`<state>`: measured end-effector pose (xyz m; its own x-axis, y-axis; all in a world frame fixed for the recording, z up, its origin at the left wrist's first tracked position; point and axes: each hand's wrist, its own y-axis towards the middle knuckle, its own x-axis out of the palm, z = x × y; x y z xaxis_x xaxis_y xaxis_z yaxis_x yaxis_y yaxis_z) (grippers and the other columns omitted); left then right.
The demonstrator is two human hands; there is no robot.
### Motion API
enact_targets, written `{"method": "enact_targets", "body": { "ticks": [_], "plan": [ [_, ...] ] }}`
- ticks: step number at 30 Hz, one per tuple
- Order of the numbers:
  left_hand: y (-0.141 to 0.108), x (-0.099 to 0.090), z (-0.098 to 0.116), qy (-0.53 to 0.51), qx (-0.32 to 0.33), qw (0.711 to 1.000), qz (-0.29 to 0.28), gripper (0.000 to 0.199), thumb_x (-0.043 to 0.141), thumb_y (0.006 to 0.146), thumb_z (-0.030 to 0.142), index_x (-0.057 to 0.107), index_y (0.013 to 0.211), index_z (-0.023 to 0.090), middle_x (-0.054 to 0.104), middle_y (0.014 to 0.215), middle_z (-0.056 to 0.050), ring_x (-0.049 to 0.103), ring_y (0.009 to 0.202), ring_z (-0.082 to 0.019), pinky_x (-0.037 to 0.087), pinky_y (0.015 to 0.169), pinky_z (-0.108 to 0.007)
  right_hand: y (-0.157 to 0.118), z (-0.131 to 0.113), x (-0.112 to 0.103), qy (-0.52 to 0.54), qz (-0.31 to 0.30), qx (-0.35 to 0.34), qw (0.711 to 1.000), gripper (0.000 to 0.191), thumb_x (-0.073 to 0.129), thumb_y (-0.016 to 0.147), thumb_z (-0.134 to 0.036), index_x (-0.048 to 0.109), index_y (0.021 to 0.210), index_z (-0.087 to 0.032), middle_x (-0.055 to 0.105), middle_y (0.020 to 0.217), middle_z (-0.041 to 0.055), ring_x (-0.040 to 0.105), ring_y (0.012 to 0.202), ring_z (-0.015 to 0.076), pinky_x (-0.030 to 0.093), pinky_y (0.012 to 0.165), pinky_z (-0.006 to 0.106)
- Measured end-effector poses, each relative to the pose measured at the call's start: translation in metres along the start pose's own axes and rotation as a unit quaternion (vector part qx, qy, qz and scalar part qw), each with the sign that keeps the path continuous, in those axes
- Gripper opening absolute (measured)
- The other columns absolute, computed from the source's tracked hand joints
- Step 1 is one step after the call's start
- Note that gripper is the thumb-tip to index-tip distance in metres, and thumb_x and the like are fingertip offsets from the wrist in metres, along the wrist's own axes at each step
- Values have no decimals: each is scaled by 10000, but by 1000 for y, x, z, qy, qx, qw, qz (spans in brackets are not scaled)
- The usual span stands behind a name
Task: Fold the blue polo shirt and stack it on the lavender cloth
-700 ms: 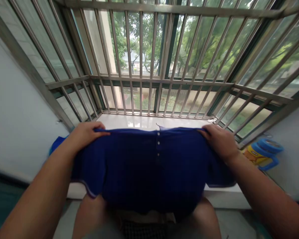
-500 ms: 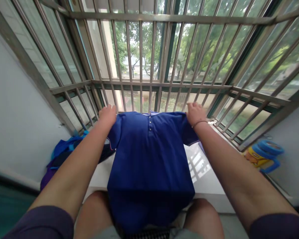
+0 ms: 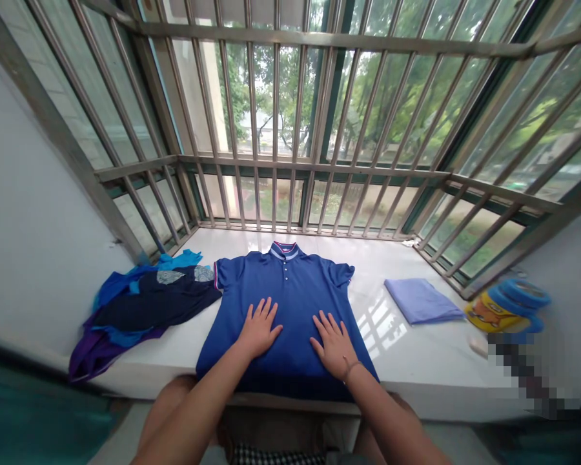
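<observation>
A dark blue polo shirt (image 3: 290,290) lies spread front side up on the white window sill, its striped collar toward the window and its short sleeves out to both sides. My left hand (image 3: 260,328) rests flat on the left half of the shirt, fingers spread. On the right half lies my right hand (image 3: 333,342), also flat with fingers apart and a thin bracelet at the wrist. Neither hand grips the cloth. The shirt's bottom edge reaches the sill's front edge, close to my knees.
Left of the shirt lies a heap of clothes (image 3: 150,303) in navy, bright blue and purple. A folded lavender cloth (image 3: 421,300) lies to the right on the sill (image 3: 430,361). Beyond it stands a blue and yellow jug (image 3: 506,307) by the wall. Metal bars (image 3: 290,169) line the window.
My hands have let go of the shirt's shoulders and moved down onto its front, now flat. The shirt has come down from being held up to lying on the sill.
</observation>
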<state>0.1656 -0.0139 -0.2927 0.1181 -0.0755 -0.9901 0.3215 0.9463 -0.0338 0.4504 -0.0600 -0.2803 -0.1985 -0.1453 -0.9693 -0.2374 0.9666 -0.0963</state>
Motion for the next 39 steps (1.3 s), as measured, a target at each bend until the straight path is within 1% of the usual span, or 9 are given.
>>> {"method": "enact_targets", "body": {
  "ticks": [6, 15, 20, 23, 26, 29, 33, 36, 39],
  "plan": [
    [-30, 8, 9, -1, 4, 1000, 27, 706, 444, 1075, 528, 351, 1720, 256, 238, 1804, -104, 225, 1668, -360, 210, 1327, -644, -43, 5, 14, -1, 28, 14, 999, 725, 424, 1070, -587, 354, 1725, -284, 251, 1799, 80, 228, 1668, 333, 186, 1333, 583],
    [-76, 29, 12, 3, 21, 998, 57, 718, 474, 1067, 547, 311, 1728, 319, 220, 1809, -63, 250, 1660, -370, 258, 1315, -639, -103, -5, 21, -28, -2, 32, 999, 711, 534, 1031, -548, 400, 1701, -352, 306, 1766, 64, 369, 1607, 391, 515, 1116, 538],
    [-103, 38, 25, 4, 30, 997, 67, 789, 511, 1049, 552, 214, 1748, 338, 179, 1818, -64, 242, 1659, -389, 261, 1308, -656, -127, 2, 39, -60, -9, 25, 998, 728, 592, 987, -519, 446, 1681, -354, 315, 1756, 82, 420, 1570, 434, 559, 1016, 586],
    [-115, 42, 36, 4, 33, 997, 72, 854, 547, 1026, 587, 180, 1755, 334, 166, 1821, -74, 231, 1660, -406, 261, 1303, -670, -132, 3, 39, -66, 15, 11, 998, 680, 611, 972, -528, 546, 1623, -340, 439, 1707, 119, 517, 1490, 449, 555, 1002, 585],
    [-119, 42, 43, 0, 27, 997, 71, 837, 548, 1026, 600, 247, 1749, 306, 188, 1819, -95, 226, 1658, -413, 254, 1302, -678, -118, 15, 18, -33, 31, 11, 999, 478, 483, 1055, -485, 716, 1437, -317, 693, 1473, 134, 695, 1238, 372, 558, 954, 499],
    [-108, 31, 50, -18, 0, 998, 53, 715, 538, 1033, 596, 468, 1667, 273, 334, 1774, -135, 302, 1620, -444, 259, 1280, -722, -81, 48, -20, 14, 66, 43, 997, 484, 334, 1115, -386, 778, 1252, -248, 770, 1251, 134, 726, 1090, 287, 536, 956, 414],
    [-66, 4, 70, -81, -28, 995, 52, 521, 465, 1081, 521, 681, 1429, 199, 615, 1545, -188, 536, 1455, -396, 309, 1273, -691, -16, 117, -67, 24, 106, 184, 977, 423, 404, 1063, -233, 729, 1308, -117, 754, 1261, 208, 708, 1176, 325, 493, 1026, 422],
    [-12, -12, 95, -138, 59, 988, 35, 484, 453, 1095, 447, 632, 1468, 196, 562, 1614, -166, 496, 1512, -334, 338, 1297, -609, 27, 156, -85, 91, 87, 252, 960, 505, 559, 990, -197, 618, 1440, 24, 676, 1386, 327, 674, 1287, 373, 462, 1091, 441],
    [50, -17, 126, -155, 141, 978, -6, 547, 457, 1097, 444, 549, 1565, 176, 435, 1721, -151, 382, 1602, -334, 314, 1319, -597, 59, 168, -87, 129, 93, 225, 961, 588, 693, 949, -314, 625, 1450, -13, 651, 1454, 301, 638, 1353, 368, 443, 1141, 430]
  ]
}}
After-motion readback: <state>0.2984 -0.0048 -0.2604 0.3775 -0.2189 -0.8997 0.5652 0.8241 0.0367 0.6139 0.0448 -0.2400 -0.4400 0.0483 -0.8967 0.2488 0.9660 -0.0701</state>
